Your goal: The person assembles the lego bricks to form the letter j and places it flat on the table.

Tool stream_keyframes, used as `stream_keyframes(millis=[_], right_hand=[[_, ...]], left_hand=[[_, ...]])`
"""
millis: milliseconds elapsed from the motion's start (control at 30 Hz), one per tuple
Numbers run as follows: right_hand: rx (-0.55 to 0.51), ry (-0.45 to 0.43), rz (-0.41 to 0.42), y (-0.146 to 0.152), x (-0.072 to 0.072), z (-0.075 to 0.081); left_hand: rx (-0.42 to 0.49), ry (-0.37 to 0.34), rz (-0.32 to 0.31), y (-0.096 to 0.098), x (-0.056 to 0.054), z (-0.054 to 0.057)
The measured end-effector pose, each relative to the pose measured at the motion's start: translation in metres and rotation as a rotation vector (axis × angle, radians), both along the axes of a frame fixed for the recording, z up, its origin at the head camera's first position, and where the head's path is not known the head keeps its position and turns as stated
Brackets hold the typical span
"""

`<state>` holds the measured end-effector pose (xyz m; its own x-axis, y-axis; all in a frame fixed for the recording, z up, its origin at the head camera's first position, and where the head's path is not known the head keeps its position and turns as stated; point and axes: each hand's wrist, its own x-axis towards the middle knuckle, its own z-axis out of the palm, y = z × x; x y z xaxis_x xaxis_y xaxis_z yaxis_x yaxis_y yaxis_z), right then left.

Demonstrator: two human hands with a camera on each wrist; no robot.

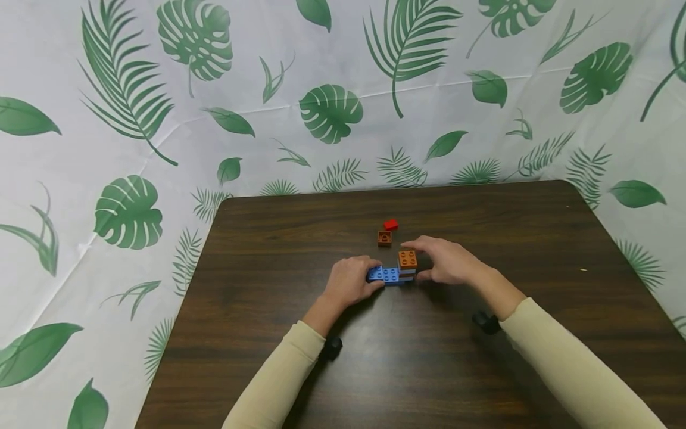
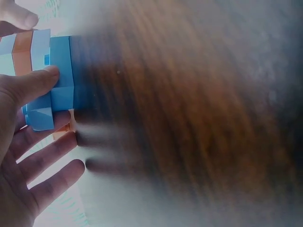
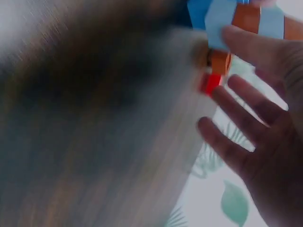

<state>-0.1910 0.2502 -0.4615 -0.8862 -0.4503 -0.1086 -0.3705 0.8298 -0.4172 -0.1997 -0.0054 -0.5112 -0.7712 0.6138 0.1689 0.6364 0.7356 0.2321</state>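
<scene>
A build of toy building bricks lies on the table in the head view. Its low part is blue bricks [image 1: 391,274]; at its right end rises a stack of light blue and brown layers with an orange brick [image 1: 407,259] on top. My left hand [image 1: 348,281] pinches the left end of the blue bricks, thumb on the near side, as the left wrist view also shows; its other fingers spread out. Around the stack's right side, my right hand [image 1: 447,262] has thumb and forefinger apart, thumb tip close beside the light blue brick [image 3: 220,19].
Behind the build lie a brown brick [image 1: 384,239], its hollow side up, and a red brick [image 1: 391,225]. The dark wooden table [image 1: 300,232] ends at a leaf-print cloth [image 1: 257,143]. A small pale speck [image 1: 583,270] lies at the right.
</scene>
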Motion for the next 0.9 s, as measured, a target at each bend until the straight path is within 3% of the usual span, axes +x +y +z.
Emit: stream_keyframes(millis=[167, 400, 700, 900], right_hand=[[0.018, -0.004, -0.012, 0.006, -0.019, -0.008], [-0.026, 0.008, 0.074, 0.001, -0.037, -0.024], [0.058, 0.049, 0.129, -0.004, -0.045, -0.038], [0.076, 0.057, 0.078, -0.004, -0.047, -0.041]], left_hand=[[-0.002, -0.005, 0.004, -0.001, 0.001, 0.001], [-0.003, -0.008, -0.006, 0.0, 0.001, 0.001], [-0.007, -0.004, -0.008, 0.001, 0.001, 0.002], [-0.005, 0.002, -0.005, 0.001, 0.001, 0.002]])
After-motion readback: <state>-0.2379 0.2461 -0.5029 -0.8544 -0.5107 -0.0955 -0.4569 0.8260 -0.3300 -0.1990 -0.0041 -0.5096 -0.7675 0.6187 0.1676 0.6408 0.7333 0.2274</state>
